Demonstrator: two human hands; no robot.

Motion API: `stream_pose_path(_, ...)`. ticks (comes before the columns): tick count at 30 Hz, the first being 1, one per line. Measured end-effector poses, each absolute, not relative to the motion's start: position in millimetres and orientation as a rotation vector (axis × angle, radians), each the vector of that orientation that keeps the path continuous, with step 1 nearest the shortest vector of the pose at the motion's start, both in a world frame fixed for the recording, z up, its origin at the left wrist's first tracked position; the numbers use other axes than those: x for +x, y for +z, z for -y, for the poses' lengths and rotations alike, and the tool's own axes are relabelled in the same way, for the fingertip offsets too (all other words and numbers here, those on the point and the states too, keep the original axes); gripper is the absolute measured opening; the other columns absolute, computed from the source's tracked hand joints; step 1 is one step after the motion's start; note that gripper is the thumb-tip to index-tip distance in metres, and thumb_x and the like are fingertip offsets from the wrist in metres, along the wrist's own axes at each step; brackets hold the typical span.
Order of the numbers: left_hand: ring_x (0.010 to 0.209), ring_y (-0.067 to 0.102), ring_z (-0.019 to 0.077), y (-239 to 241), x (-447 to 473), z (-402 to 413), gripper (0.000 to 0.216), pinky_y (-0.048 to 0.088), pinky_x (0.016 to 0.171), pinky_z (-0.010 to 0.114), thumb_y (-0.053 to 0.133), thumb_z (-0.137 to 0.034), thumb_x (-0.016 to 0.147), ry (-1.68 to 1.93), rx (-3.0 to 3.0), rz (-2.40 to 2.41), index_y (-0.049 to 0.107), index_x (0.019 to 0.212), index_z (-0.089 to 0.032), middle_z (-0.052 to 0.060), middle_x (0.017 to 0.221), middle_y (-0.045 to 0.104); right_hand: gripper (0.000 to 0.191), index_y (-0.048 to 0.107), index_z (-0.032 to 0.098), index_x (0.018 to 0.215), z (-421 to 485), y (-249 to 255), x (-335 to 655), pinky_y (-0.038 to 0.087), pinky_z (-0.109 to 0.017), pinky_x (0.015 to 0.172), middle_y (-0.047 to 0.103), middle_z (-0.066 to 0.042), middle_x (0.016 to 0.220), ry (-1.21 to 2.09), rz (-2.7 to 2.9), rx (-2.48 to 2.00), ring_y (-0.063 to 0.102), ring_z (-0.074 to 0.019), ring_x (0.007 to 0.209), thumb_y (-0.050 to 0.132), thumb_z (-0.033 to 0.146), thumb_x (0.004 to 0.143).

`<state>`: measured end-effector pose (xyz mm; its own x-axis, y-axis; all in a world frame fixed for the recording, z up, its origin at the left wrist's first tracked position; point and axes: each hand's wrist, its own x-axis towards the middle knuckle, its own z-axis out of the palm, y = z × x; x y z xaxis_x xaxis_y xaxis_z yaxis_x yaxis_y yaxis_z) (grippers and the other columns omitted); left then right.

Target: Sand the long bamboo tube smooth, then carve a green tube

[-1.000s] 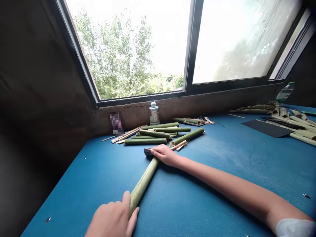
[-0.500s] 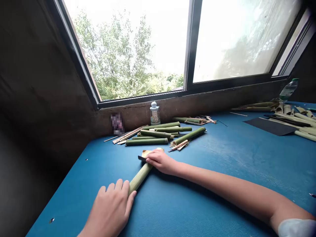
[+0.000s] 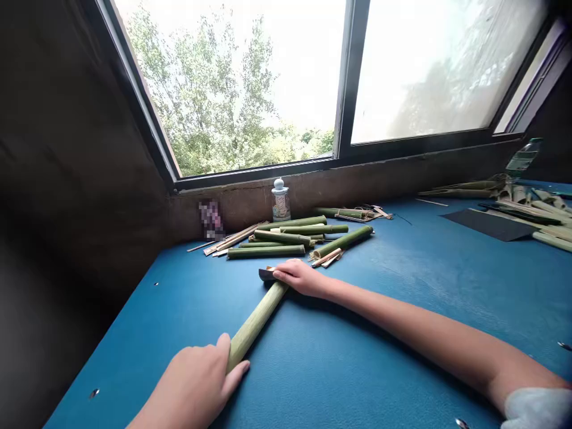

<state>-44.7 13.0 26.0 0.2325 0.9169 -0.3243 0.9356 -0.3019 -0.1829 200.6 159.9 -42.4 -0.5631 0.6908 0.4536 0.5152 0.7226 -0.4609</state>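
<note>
Pale-green bamboo tube [image 3: 255, 325] slants across blue table [image 3: 348, 357]; left hand [image 3: 194, 375] grips near end, right hand [image 3: 301, 277] clasps dark sheet [image 3: 266, 274] over farther part. Slack left grip could let tube twist.

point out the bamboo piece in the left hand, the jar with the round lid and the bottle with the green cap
Bamboo piece [image 3: 254, 327]: head view, middle of its exposed length.
Jar [image 3: 281, 205]: head view, front of its body.
Bottle [image 3: 522, 159]: head view, side of its body.
</note>
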Motion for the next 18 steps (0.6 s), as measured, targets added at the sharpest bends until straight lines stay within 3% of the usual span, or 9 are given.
stream_pose_path(7, 0.081, 0.069, 0.0378, 25.3, -46.1, -17.7, 0.049, 0.049, 0.068, 0.046, 0.023, -0.048, 0.097, -0.578, 2.428, -1.795, 0.06, 0.1, -0.016, 0.013, 0.084, 0.072, 0.038, 0.06, 0.018, 0.077, -149.2, -38.1, 188.2, 0.036, -0.026, 0.074, 0.062, -0.004, 0.077, 0.306, 2.445, -0.767, 0.054, -0.0153, 0.075, 0.041, 0.04, 0.101)
stream_pose_path(11, 0.078, 0.069, 0.0361, 24.0, -45.1, -17.7, 0.05, 0.046, 0.064, 0.042, 0.022, -0.05, 0.098, -0.581, 2.416, -1.825, 0.06, 0.101, -0.017, 0.012, 0.082, 0.072, 0.039, 0.059, 0.017, 0.078, -155.7, -40.1, 192.7, 0.033, -0.025, 0.066, 0.061, -0.003, 0.073, 0.275, 2.394, -0.829, 0.051, -0.0143, 0.067, 0.036, 0.037, 0.103)
stream_pose_path(18, 0.085, 0.065, 0.0332, 6.9, -49.4, -26.9, 0.042, 0.041, 0.072, 0.043, 0.037, -0.048, 0.098, -0.417, 2.79, -1.968, 0.064, 0.097, -0.016, 0.012, 0.086, 0.068, 0.036, 0.062, 0.019, 0.084, -138.8, -42.2, 186.0, 0.039, -0.026, 0.079, 0.066, -0.004, 0.082, 0.286, 2.396, -0.808, 0.057, -0.0159, 0.078, 0.04, 0.04, 0.102)
